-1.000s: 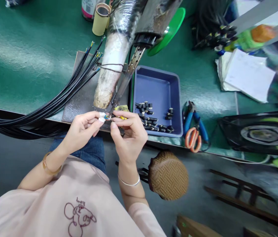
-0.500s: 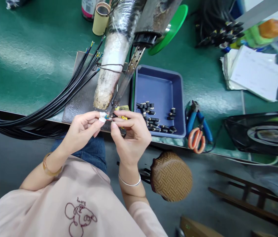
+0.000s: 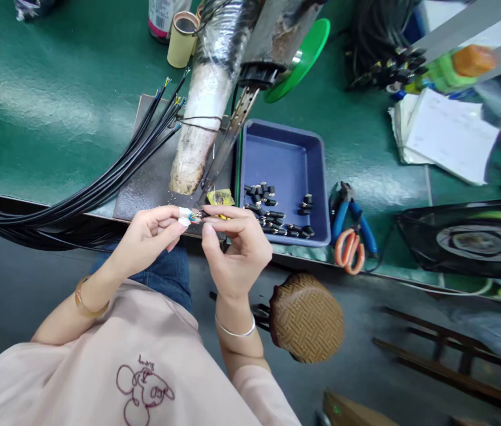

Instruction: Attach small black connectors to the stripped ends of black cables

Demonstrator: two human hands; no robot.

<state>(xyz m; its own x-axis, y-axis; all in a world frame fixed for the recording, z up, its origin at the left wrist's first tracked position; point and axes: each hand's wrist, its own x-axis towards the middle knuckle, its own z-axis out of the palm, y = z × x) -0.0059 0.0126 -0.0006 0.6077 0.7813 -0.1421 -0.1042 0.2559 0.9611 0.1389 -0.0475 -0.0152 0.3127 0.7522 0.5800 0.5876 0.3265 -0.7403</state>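
My left hand (image 3: 155,232) pinches thin coloured wires (image 3: 193,218) between thumb and forefinger; both fingertips wear white covers. Close to its right, my right hand (image 3: 238,242) has thumb and fingers closed at the wire ends on a small dark connector, mostly hidden by the fingers. Just above the hands, a soldering iron (image 3: 228,142) points down with its perforated metal barrel. Beside it hangs a whitish tube (image 3: 196,139) wrapped in film, its end scorched. A yellow piece (image 3: 220,197) lies behind my right fingers.
A blue tray (image 3: 283,133) holds several black connectors (image 3: 272,220). Blue-handled cutters (image 3: 343,218) and orange-handled scissors (image 3: 350,251) lie right of it. Black cables (image 3: 99,192) with stripped ends run along the left. A patterned stool (image 3: 307,318) stands below the table edge.
My right thumb has shifted slightly and its fingers have straightened a little; the wires stay pinched in my left hand. The view has moved slightly, with the right-hand objects appearing further left.
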